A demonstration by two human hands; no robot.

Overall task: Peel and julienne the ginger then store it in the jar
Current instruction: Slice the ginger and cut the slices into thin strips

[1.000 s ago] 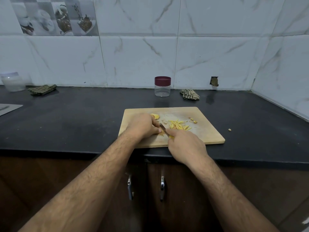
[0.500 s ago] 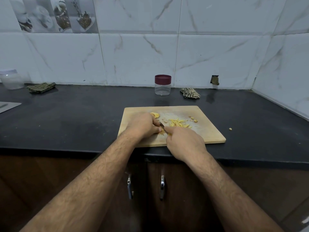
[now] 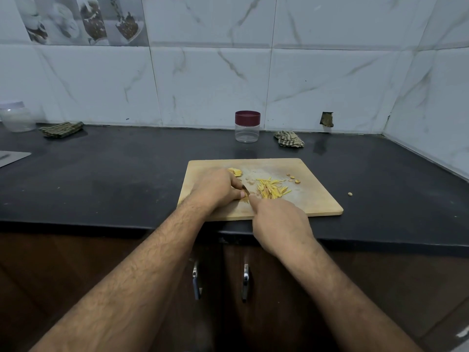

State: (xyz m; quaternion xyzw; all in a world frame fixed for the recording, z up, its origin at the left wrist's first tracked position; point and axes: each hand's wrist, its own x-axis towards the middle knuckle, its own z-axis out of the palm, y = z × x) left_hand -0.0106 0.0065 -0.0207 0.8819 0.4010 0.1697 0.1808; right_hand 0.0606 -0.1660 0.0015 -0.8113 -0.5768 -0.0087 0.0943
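Note:
A wooden cutting board lies at the counter's front edge. On it sits a pile of yellow ginger strips, with a stack of ginger slices behind my left hand and small bits to the right. My left hand presses fingers down on a ginger piece, mostly hidden beneath them. My right hand grips a knife; only a short stretch of blade shows between the hands. The empty clear jar with maroon lid stands closed by the wall.
A checked cloth lies right of the jar, another cloth and a clear container at far left. A grey tray corner juts in at the left edge. One ginger scrap rests on the black counter.
The knife and my right hand have shifted slightly left toward my left fingers, which stay on the ginger piece. The view has tilted a little.

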